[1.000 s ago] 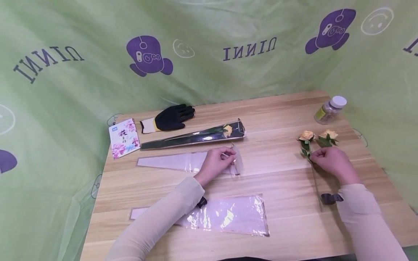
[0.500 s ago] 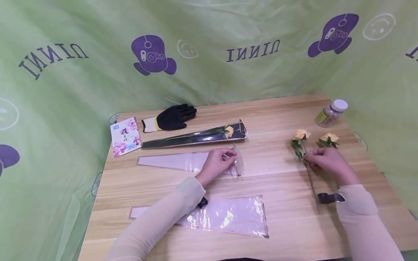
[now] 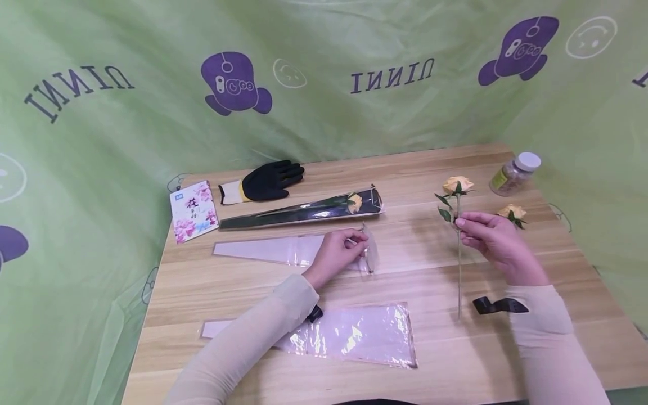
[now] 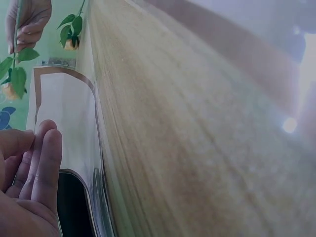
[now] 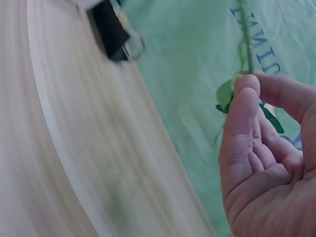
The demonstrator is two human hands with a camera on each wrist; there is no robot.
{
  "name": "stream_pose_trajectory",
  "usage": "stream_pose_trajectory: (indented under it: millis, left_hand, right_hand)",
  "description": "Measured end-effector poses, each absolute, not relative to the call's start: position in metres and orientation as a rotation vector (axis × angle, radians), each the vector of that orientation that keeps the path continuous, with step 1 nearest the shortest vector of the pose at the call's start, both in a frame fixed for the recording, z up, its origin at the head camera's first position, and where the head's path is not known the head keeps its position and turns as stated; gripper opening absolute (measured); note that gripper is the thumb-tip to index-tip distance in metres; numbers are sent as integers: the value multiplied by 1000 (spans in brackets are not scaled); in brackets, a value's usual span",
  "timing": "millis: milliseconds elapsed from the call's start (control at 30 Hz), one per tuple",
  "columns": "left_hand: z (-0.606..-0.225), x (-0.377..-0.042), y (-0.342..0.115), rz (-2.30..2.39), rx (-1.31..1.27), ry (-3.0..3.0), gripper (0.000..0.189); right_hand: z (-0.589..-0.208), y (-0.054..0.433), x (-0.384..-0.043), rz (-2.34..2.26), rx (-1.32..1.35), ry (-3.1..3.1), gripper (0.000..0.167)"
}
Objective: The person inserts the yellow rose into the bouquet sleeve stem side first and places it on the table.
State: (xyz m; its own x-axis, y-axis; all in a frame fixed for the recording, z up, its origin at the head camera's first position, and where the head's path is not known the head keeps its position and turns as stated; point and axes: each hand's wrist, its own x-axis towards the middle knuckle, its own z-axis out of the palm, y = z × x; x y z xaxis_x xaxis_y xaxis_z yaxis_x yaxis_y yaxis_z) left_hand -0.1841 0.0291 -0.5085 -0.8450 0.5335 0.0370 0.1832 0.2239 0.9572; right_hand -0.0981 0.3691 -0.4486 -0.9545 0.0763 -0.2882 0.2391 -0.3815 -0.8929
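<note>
Near the table's middle, my left hand pinches the upper edge of the wide end of a clear plastic flower sleeve. The left wrist view shows that end of the sleeve bowed open, thumb and fingertip meeting at its rim. On the right, my right hand pinches the stem of a pale yellow rose between thumb and fingers. The bloom points up and away, clear of the table, with the bare stem hanging below. Another yellow rose lies behind that hand, its stem mostly hidden.
Behind the sleeve lies a black-backed sleeve with a yellow rose inside. Another clear sleeve lies nearer me, partly under my left forearm. A black glove and floral packet sit back left, a lidded jar back right.
My right hand has lifted the rose off the table and brought it leftward, turning it more upright. The other rose stays behind. My left hand keeps its pinch on the sleeve.
</note>
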Motion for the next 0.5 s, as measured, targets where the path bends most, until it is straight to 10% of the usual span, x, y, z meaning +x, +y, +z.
stream_pose_trajectory:
  millis: [500]
  left_hand:
    - [-510,-185,32,1716,617,2119,12]
  right_hand:
    - [-461,298,-107,-3077,249,1792,12]
